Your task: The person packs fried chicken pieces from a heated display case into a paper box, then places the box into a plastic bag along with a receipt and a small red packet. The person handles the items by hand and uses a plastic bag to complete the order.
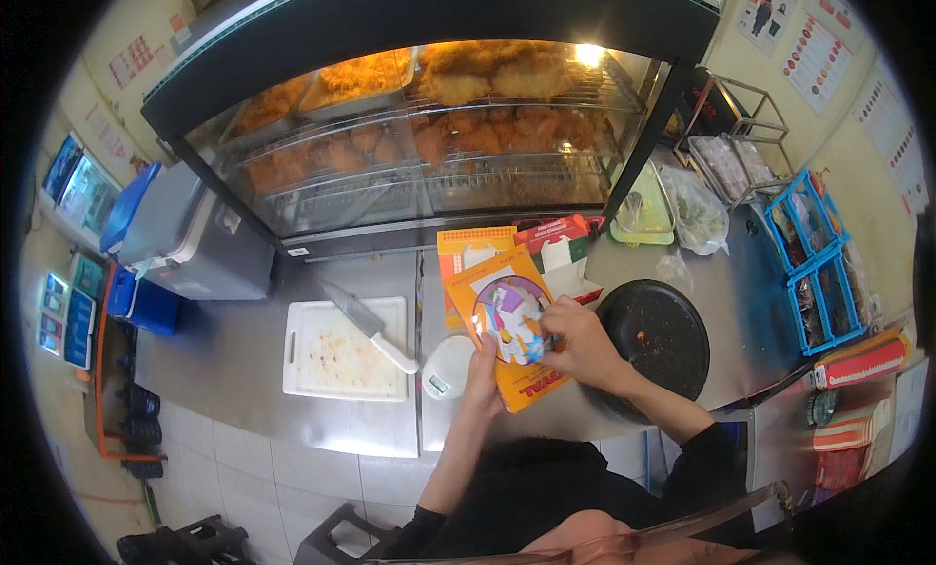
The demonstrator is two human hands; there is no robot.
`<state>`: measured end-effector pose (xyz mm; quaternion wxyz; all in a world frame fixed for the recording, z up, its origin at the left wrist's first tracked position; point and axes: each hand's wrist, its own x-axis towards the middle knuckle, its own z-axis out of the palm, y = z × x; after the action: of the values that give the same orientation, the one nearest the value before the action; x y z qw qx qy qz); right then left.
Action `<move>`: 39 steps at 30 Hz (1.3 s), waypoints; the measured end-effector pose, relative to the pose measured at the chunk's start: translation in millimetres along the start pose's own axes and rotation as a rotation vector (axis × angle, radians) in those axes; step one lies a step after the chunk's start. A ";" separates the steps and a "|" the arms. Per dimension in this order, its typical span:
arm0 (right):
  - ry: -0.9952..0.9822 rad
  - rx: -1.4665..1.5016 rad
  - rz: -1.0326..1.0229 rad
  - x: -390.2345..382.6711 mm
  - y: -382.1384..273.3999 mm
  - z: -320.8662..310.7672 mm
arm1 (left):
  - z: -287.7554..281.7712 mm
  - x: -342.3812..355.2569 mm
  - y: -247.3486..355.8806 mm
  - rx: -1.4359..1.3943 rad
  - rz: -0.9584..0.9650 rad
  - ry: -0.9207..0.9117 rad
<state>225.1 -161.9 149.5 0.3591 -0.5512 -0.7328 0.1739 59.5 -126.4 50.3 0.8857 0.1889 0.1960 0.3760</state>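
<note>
A flat orange cardboard box with a round colourful picture on its face is tilted above the counter's front edge. My left hand grips its lower left edge, thumb on the face. Over the picture, my right hand has its fingers curled together at the box's right side. A small blue and white patch shows by those fingertips; whether it is a loose piece or print, I cannot tell. Behind lie another orange box and a red and white carton. A small white scale sits beside my left hand.
A knife lies across the white cutting board on the left. A round black pan is right of my right hand. The glass display case with fried food stands behind. A grey cooler is far left, blue baskets far right.
</note>
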 end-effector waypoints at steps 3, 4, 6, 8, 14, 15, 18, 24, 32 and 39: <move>-0.074 0.589 0.352 0.1 6.6 -13.2 | -2.5 -1.9 5.0 -0.073 -0.046 -0.043; -0.034 0.750 0.411 -0.2 8.0 -16.1 | -2.2 -3.1 6.1 -0.006 -0.027 -0.019; 0.050 0.874 0.395 0.7 8.8 -18.9 | 0.2 -5.2 5.9 0.064 -0.002 -0.007; 0.095 0.869 0.304 3.1 6.5 -20.1 | 4.7 -6.1 3.0 0.113 0.009 0.016; 0.610 1.271 -0.077 7.6 2.5 -57.8 | 18.1 1.4 -8.1 0.226 0.095 0.065; 0.746 1.364 -0.097 5.3 5.0 -72.6 | 20.0 3.0 -7.6 0.272 0.127 0.073; 0.753 1.139 -0.044 -10.2 15.3 -108.1 | 29.7 5.6 0.6 0.222 0.129 0.144; 0.108 0.629 0.238 -15.0 15.2 -120.1 | 89.3 22.4 27.1 0.183 0.259 -0.093; 0.589 -0.068 -0.167 59.8 -27.7 -238.7 | 169.5 46.9 73.7 0.291 0.588 -0.419; 0.892 0.140 -0.119 311.7 37.1 -386.3 | 151.0 64.3 67.0 0.518 0.897 0.120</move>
<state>485.9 86.8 492.9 0.6854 -0.5038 -0.5232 -0.0523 134.9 -63.8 198.0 0.5491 0.4456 0.2327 0.6676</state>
